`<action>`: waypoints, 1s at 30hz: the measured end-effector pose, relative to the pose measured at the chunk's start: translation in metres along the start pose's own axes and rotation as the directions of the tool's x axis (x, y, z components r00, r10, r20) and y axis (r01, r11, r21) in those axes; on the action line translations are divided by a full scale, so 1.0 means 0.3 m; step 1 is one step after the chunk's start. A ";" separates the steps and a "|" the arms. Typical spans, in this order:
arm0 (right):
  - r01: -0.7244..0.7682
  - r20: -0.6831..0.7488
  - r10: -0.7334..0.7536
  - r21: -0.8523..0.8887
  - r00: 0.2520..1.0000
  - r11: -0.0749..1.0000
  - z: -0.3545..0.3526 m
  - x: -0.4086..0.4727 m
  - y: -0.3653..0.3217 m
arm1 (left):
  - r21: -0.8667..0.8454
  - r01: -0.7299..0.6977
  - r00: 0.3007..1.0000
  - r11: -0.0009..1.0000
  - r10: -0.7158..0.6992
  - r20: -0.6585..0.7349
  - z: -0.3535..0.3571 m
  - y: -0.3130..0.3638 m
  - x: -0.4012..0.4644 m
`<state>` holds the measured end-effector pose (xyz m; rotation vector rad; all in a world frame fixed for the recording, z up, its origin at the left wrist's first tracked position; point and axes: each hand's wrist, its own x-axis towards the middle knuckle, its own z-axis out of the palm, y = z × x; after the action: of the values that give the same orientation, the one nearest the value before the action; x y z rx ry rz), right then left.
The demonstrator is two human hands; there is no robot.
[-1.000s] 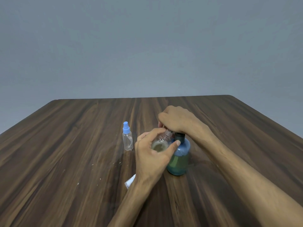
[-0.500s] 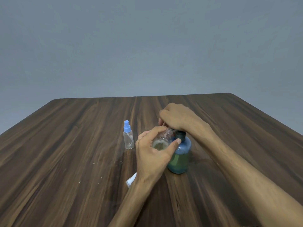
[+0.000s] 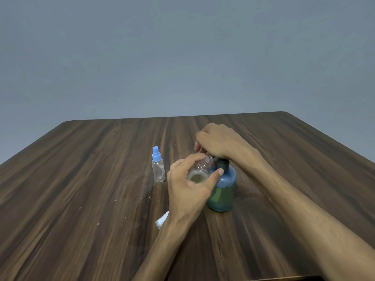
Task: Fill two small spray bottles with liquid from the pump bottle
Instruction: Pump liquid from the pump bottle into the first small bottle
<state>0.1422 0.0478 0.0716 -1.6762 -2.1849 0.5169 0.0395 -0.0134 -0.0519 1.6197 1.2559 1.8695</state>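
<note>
Your left hand (image 3: pixel 187 191) gripped a small clear spray bottle (image 3: pixel 199 173), fingers and thumb curled round its body, just below centre frame. Bottle was uncapped, threaded neck bare and tilted up and right, toward the pump head. Some pale liquid showed inside it. Your thumb tip touched the shoulder of the pump bottle (image 3: pixel 223 191).

Your right hand (image 3: pixel 220 142) sat on top of the pump bottle, fingers bent down over the pump head; the head itself was hidden under the palm, only the dark collar showing. Whether those fingers clasped the head or only pressed on it, you could not tell from this view.

Pump bottle stood upright on the wooden table (image 3: pixel 81 199), right of centre, blue-green, liquid reaching to about its shoulder.

Second spray bottle (image 3: pixel 158 168) stood upright left of centre, blue cap on, apart from both hands, looking clear inside.

Small white object (image 3: pixel 162 219) lay on the table beside your left wrist, partly hidden; kind unclear.
</note>
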 end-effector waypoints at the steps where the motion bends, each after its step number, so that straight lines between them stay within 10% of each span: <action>1: -0.006 0.016 0.006 -0.011 1.000 1.000 0.003 -0.001 -0.001 | -0.005 0.004 1.000 1.000 -0.004 -0.001 -0.001 0.000 0.000; 30: 0.020 -0.053 -0.019 0.024 0.998 1.000 -0.013 -0.004 -0.005 | -0.031 0.037 0.999 0.999 -0.036 0.008 -0.002 0.004 -0.002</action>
<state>0.1429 0.0467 0.0756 -1.6357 -2.1464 0.4868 0.0394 -0.0148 -0.0515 1.5758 1.2391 1.8506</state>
